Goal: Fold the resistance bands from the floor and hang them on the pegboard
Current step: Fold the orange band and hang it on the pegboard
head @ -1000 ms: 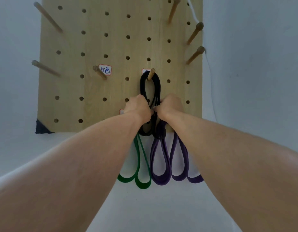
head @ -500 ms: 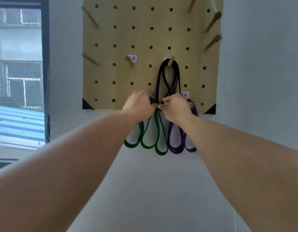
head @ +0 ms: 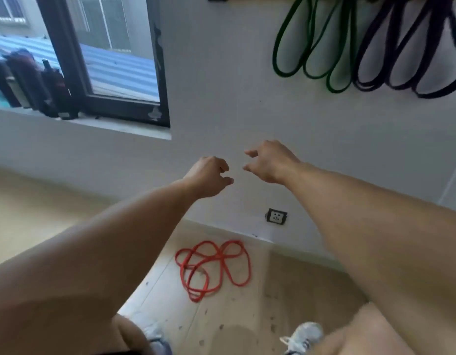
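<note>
Nearest the camera, two pale sneakers (head: 302, 335) are seen on the wooden floor (head: 247, 316), with bare knees blurred at the bottom edge. Beyond the sneakers, towards the wall, a red resistance band (head: 212, 269) is found lying loose on the floor in a tangle of overlapping loops, unfolded and untouched; its far loops lie near the skirting, just below and left of a wall socket (head: 276, 216). Above the red resistance band, both bare forearms are held out in mid-air in front of the white wall (head: 221, 73). The left hand (head: 209, 176) is seen with fingers loosely curled and nothing held in it. The right hand (head: 269, 160) is placed just beside it, slightly higher, with thumb and fingers relaxed and slightly parted, also holding nothing; a small gap is kept between the two hands. High on the wall, up and right of the red resistance band, a green band (head: 312, 44) is seen hanging in several folded loops, and a purple band (head: 406, 55) hangs in loops directly to the right of it, the two touching or nearly so. Their tops are cut off by the frame edge, so the pegs cannot be seen. Up and left of the red resistance band, a dark-framed window (head: 111, 55) is set in the wall, with dark objects, too blurred to identify, standing on the sill.
</note>
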Demonstrator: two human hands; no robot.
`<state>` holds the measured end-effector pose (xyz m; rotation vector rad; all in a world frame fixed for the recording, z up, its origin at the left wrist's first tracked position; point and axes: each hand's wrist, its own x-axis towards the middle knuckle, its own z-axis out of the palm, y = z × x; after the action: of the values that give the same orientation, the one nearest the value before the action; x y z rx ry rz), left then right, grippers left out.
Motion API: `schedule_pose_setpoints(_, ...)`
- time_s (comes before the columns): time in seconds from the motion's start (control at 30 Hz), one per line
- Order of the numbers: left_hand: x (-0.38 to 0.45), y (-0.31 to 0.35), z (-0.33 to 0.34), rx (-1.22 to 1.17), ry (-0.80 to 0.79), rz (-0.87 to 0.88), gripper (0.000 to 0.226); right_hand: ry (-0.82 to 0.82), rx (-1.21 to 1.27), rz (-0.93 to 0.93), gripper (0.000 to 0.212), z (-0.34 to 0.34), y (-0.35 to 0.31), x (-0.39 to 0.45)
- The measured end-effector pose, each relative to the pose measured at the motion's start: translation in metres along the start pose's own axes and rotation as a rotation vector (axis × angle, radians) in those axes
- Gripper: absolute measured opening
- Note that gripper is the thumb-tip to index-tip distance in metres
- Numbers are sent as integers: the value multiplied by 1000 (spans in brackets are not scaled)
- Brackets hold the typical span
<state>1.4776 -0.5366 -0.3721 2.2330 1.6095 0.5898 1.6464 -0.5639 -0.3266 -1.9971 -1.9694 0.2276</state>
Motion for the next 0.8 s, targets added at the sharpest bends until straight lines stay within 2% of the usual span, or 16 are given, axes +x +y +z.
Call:
schedule_pose_setpoints(0.23, -24, -112, 117, -25, -214, -182, 46, -328, 12, 37, 55, 178, 25, 2)
schedule_pose_setpoints(0.57, -56, -210, 238, -155, -352, -470, 39, -543, 64, 62, 48, 349, 64, 9)
schedule_pose_setpoints(0.7, -66, -240, 277, -113, -491, -561, 51, -660, 56, 101, 51, 416, 74, 5)
schedule_pose_setpoints(0.8, -65, -257, 295, -64, -548, -586, 45, -714, 35, 61, 54, 459, 69, 8)
